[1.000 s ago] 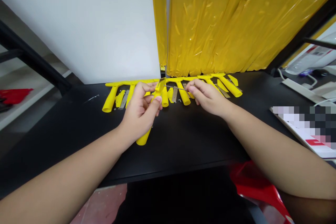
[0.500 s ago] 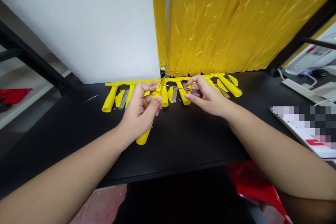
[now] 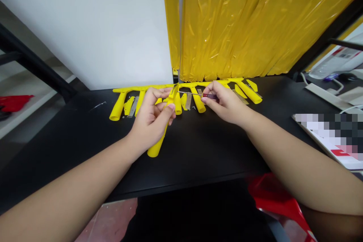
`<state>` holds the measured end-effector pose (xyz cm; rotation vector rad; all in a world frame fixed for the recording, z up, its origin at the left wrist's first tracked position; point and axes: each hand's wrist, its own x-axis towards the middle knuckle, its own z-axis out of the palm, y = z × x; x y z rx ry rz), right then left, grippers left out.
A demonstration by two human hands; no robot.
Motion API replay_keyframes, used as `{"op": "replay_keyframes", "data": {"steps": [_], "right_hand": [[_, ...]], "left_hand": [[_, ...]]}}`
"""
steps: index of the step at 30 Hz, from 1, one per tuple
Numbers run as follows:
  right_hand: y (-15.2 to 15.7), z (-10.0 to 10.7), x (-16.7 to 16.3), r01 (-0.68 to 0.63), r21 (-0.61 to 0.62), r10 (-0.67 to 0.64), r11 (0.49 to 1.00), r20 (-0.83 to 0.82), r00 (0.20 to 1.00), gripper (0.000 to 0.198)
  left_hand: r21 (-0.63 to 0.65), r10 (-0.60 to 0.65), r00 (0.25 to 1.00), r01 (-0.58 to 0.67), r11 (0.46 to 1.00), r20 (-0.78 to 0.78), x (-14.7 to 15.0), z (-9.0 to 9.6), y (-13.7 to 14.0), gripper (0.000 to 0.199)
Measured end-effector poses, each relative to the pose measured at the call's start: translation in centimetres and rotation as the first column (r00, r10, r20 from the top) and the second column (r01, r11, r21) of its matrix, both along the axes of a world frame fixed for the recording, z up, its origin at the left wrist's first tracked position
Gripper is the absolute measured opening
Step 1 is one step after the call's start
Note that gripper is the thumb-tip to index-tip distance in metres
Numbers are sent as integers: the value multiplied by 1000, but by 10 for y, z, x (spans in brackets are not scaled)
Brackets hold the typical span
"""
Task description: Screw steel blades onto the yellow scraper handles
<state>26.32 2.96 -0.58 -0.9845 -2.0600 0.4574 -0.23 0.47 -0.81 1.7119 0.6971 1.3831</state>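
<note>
Clearly bright yellow all over, with a smooth, rounded handle on the yellow tool (image 3: 155,147). Flares toward a broad lower end at about 7 o'clock from the middle of the view, then narrows upward into a slim neck. Carries a slanted, flattened head at the top, near 12 o'clock, with a greyish, shiny patch along its face. Tilts rather than standing upright, with the top toward 1 o'clock. Cannot tell whether the lower end touches the black surface (image 3: 204,151).

Lies within the grip of the left hand (image 3: 150,119), with the fingers (image 3: 165,115) closed round the neck: the thumb on the near side, the index finger up beside the head at its 9 o'clock side. Sticks out above the thumb with the head, and out below the palm with the handle.

Faces, from 3 o'clock, the thin shaft of a dark red-handled screwdriver (image 3: 210,96), with the tip right at the head; too small to tell whether touching. Held by that handle, pinched between thumb and fingers of the right hand (image 3: 224,104).

Beyond both hands, lined up from 9 to 3 o'clock: similar yellow tools (image 3: 117,109), with flat yellow pieces (image 3: 128,106), grey strips (image 3: 132,106) and small screws (image 3: 194,108) among them.
</note>
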Motion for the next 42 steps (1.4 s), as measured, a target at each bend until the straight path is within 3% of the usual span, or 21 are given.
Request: {"op": "replay_keyframes", "data": {"steps": [5,8,9,11,13,15,17,18,20,22,25,28,31,33,35,38,42], "right_hand": [[-3,3,-5,14,94,-16,995,12,1000,24],[-5,6,-9,-87,-145,68,985,-135,988,33],[-6,7,-9,-153,-271,92,950,-225,970,35],[-7,9,-10,-306,-484,90,820,-419,903,38],[-8,12,-10,-429,-605,38,670,-550,835,37],[-9,13,-10,-504,-661,-1,556,-607,795,36],[-9,14,-11,-541,-679,-15,497,-630,776,33],[-9,13,-11,-540,-682,-17,494,-628,778,31],[-8,10,-12,-503,-675,-1,540,-598,802,28],[-7,6,-12,-443,-637,76,631,-517,853,24],[-7,0,-13,-349,-516,253,782,-250,935,16],[-12,-3,-22,-299,-404,334,865,19,942,12],[-21,-7,-42,-318,-278,370,906,159,915,18],[-27,-12,-59,-328,-168,360,929,223,906,13],[-31,-19,-75,-345,-102,360,933,313,879,21],[-33,-26,-96,-324,-47,314,945,408,857,40],[-34,-27,-121,-348,-4,301,938,509,806,36]], "left_hand": [[3,-64,997,64,998,44,-1,3,-2,25],[17,-105,992,104,994,66,-2,3,-1,22],[18,-115,991,114,993,71,-3,4,-1,22],[20,-128,989,127,992,73,-4,4,0,22],[21,-138,988,137,990,66,-5,4,1,22],[28,-143,988,141,990,61,-5,4,1,21],[37,-150,987,148,988,61,-6,5,2,23],[33,-150,987,148,988,60,-6,6,3,25],[-9,-140,989,140,990,53,-6,9,5,28],[-69,-106,992,111,991,73,-9,14,9,29],[-156,-12,981,43,987,193,-15,23,17,33],[-293,96,940,4,956,327,-24,30,29,30],[-394,168,896,9,919,412,-31,33,39,27],[-422,168,880,41,906,444,-33,32,44,28],[-426,151,870,74,901,470,-34,30,47,30],[-424,134,868,96,901,479,-36,25,52,33],[-429,138,882,78,900,451,-36,20,54,32]]}}
